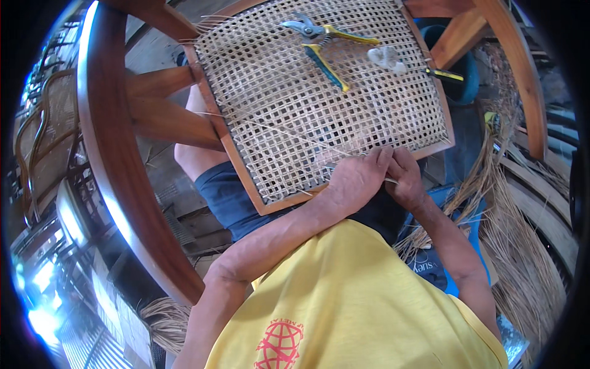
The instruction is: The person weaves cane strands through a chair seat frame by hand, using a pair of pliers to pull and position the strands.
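A woven cane seat panel in a brown wooden frame lies across my lap. At its near edge, my left hand is closed, fingertips pressed together beside my right hand. A short thin metal tip shows beside the left hand; the rest is hidden. My right hand curls around the frame's near edge, closed, with a pale cane strand end at its fingers. A long loose strand runs across the weave toward the left hand. Pruning shears with yellow-green handles rest open on the far part.
Also on the panel lie a crumpled white lump and a yellow-black handled tool. Wooden chair arms rise at both sides. Bundles of cane strands hang at the right, near a dark teal bucket.
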`<state>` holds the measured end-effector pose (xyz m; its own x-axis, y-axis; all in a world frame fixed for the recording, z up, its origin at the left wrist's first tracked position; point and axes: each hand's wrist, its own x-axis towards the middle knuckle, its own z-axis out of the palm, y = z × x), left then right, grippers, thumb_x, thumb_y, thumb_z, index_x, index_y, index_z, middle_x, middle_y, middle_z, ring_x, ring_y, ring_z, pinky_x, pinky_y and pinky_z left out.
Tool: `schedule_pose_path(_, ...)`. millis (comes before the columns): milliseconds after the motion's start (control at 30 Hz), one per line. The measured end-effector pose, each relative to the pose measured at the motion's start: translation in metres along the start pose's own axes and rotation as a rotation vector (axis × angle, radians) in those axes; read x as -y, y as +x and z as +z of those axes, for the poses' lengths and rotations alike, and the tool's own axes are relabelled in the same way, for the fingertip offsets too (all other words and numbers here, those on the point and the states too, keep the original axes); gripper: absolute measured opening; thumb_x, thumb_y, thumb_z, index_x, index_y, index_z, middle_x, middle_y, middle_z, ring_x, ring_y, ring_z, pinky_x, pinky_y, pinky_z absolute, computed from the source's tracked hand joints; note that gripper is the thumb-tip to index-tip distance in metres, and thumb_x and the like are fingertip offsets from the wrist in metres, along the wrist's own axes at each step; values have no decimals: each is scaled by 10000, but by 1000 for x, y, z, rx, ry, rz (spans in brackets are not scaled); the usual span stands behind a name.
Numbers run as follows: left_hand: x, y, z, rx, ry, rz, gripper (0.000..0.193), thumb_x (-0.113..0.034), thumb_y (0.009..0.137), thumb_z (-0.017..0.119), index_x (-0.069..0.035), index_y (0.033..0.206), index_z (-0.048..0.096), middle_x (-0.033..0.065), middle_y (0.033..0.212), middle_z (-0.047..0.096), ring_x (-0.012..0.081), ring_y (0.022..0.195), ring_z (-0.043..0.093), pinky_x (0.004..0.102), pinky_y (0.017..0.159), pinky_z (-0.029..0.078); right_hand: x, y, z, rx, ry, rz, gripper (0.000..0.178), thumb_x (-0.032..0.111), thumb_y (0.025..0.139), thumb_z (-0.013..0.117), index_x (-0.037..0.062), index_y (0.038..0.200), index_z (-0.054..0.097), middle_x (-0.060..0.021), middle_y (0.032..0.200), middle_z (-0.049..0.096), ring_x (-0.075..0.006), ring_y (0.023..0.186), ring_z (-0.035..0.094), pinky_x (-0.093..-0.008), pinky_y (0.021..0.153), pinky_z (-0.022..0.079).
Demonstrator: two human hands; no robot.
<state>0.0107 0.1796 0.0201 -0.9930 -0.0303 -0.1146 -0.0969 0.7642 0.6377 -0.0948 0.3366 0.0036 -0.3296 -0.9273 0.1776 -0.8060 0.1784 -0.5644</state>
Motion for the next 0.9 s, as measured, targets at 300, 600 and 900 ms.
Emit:
schedule_pose_path(300, 6, 4, 6, -182, -106, -11, 283, -181, 812, 753, -92, 1018, 581, 75, 868, 650, 302, 775, 714, 401, 620, 578, -4, 1, 2, 38, -9, 32, 259, 62, 778, 662, 61, 1036, 665, -108, 937, 588, -333, 880, 566, -459, 754, 467)
schedule_pose_path(600, -6, -20, -32, -109, -232, -7, 444, -278, 852, 773, -65, 1210, 616, 151, 1116, 691, 355, 891, 713, 466, 763, 574, 3, 5, -19, 117, 123, 123, 166, 103, 889, 655, 41, 1037, 613, -137, 959, 581, -364, 895, 575, -462, 791, 478)
schedule_pose_path(900, 38, -149, -87, -318, -195, -271, 243, -82, 1048, 526, 16, 1232, 651, 167, 998, 721, 204, 759, 700, 313, 681, 548, 70, 73, 16, -129, -7, 230, 277, 221, 894, 718, 65, 1118, 670, -95, 1072, 628, -283, 1037, 593, -415, 912, 501)
